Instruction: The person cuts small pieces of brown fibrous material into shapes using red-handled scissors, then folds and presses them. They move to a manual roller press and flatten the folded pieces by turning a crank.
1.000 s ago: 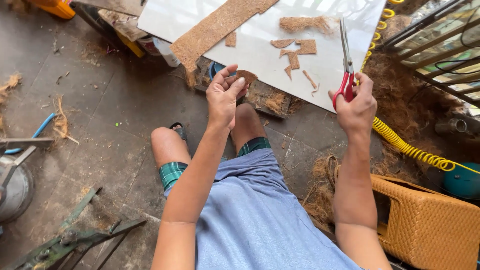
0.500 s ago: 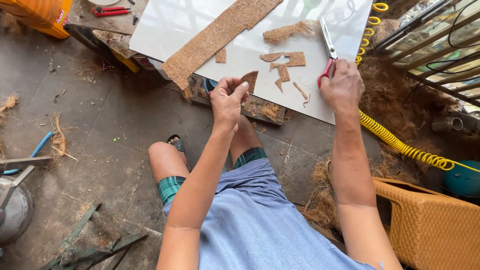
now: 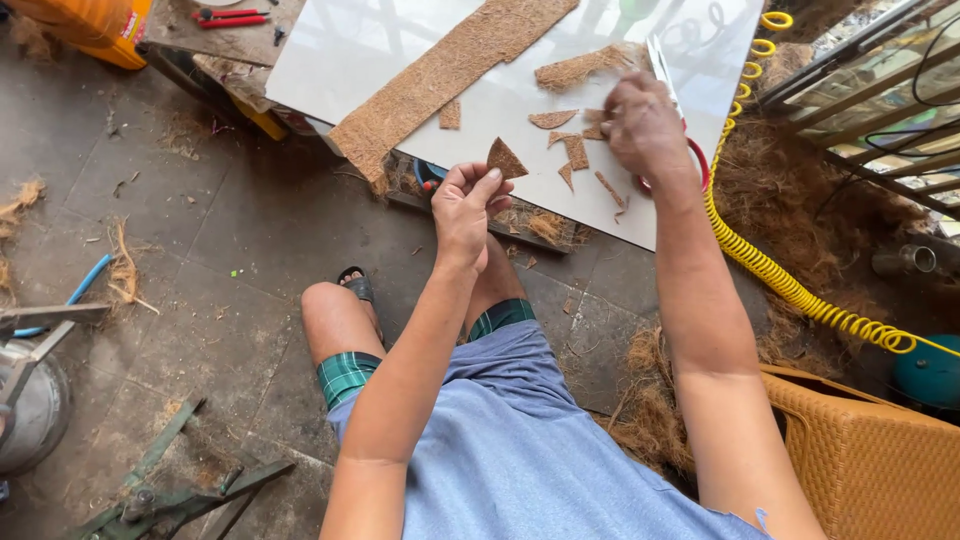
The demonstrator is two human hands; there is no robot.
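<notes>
My left hand (image 3: pixel 465 207) pinches a small brown triangular piece of coir sheet (image 3: pixel 505 160) above the edge of a white board (image 3: pixel 330 60). My right hand (image 3: pixel 645 125) grips red-handled scissors (image 3: pixel 668 85) and rests low over the board, blades pointing away from me. A long strip of brown coir sheet (image 3: pixel 440 75) lies diagonally across the board. Several small cut scraps (image 3: pixel 575 150) lie beside my right hand, with a larger offcut (image 3: pixel 580 68) just beyond them.
A yellow coiled hose (image 3: pixel 790 285) runs along the right past loose coir fibre (image 3: pixel 800 200). An orange wicker chair (image 3: pixel 870 460) stands at lower right. Red pliers (image 3: pixel 232 18) lie at top left. A metal pot (image 3: pixel 28 405) and green metal tool (image 3: pixel 170 490) sit at left.
My right hand has brought the scissors down and left onto the board. My left hand has turned the triangular piece up into view between its fingertips.
</notes>
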